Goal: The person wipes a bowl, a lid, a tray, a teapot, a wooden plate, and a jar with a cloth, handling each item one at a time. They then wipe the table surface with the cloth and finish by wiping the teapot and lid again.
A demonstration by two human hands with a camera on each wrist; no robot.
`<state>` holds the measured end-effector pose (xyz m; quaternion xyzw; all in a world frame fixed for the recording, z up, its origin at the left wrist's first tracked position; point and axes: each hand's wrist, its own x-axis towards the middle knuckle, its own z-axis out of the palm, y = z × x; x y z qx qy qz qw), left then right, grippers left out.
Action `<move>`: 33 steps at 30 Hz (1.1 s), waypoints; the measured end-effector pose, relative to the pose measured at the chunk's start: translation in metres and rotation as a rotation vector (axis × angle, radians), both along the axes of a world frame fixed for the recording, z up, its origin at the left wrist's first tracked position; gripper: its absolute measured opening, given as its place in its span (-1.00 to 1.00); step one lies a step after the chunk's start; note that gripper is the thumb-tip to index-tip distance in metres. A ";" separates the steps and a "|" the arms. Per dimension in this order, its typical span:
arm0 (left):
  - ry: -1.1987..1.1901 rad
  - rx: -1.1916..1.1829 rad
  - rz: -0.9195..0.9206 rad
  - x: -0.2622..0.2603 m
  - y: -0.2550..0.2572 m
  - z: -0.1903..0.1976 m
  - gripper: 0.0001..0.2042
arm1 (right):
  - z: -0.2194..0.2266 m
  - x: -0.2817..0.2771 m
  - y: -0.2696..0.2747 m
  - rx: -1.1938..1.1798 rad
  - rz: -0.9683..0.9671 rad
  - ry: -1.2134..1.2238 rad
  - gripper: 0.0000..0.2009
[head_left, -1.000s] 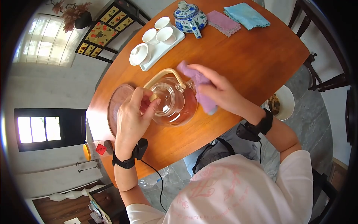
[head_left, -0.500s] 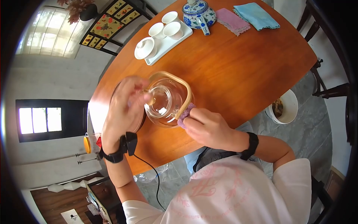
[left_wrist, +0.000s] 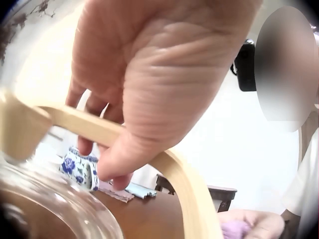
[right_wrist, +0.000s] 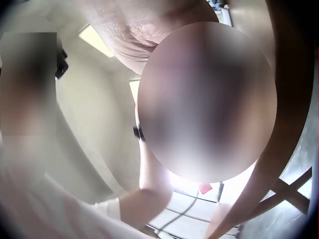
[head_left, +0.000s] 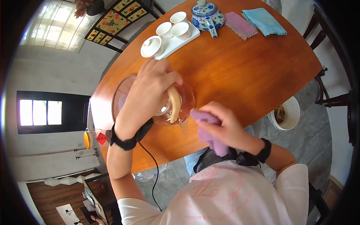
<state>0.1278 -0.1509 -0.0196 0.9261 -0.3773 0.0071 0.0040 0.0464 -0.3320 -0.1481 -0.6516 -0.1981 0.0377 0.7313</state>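
Observation:
A glass teapot [head_left: 188, 96] with a bent wooden handle [head_left: 175, 107] stands near the table's front edge, its spout pointing toward my right hand. My left hand [head_left: 152, 83] reaches over the pot and grips the handle; in the left wrist view the thumb and fingers [left_wrist: 119, 159] close around the wooden bar. That hand covers much of the lid in the head view. Just right of the spout, my right hand [head_left: 228, 129] holds a crumpled purple cloth [head_left: 216, 144] between thumb and fingers. A large blurred patch hides this hand's work in the right wrist view.
A round tray [head_left: 119, 95] lies left of the pot. Farther back are a white tray [head_left: 176, 45] with cups and a lidded bowl, a blue-and-white teapot [head_left: 206, 18], a pink cloth [head_left: 240, 25] and a light-blue cloth [head_left: 264, 21]. A white bucket [head_left: 292, 114] stands on the floor at right.
My left hand has gone from the lid's knob up to the wooden handle and now grips it. My right hand with the purple cloth touched the pot half a second ago and has moved off rightward.

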 end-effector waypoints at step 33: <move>-0.197 -0.385 0.222 -0.048 0.052 -0.023 -0.78 | 0.028 0.181 0.072 -0.431 0.532 -0.581 -0.76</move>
